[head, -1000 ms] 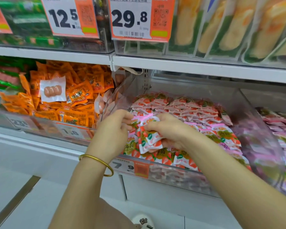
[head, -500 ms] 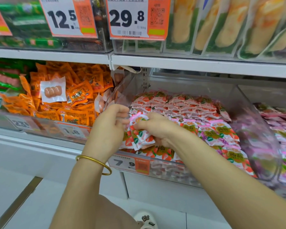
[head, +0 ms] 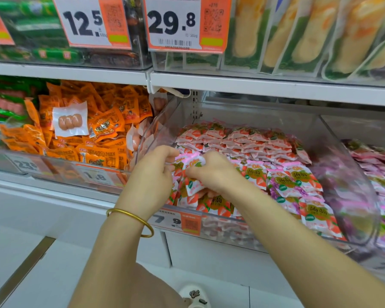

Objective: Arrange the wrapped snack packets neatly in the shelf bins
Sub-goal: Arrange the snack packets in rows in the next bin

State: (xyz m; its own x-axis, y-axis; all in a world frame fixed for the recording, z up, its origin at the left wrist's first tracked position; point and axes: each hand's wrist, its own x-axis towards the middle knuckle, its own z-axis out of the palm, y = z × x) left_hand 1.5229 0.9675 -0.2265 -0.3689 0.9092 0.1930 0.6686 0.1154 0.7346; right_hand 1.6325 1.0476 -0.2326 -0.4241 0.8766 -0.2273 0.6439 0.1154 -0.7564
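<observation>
Two hands hold a small bundle of snack packets at the near left corner of a clear bin.
The clear bin [head: 265,116] stands under a white shelf board [head: 253,87] and is full of strawberry packets [head: 242,141], which are stacked in rows at the far side and lie flat at the near right. On its left is a heap of orange packets [head: 107,130]. The left hand [head: 151,174] and the right hand [head: 211,174] both have curled fingers that pinch the bundle [head: 192,182], which stands upright between them, just above the other packets. A gold bangle [head: 131,218] is on the left wrist.
</observation>
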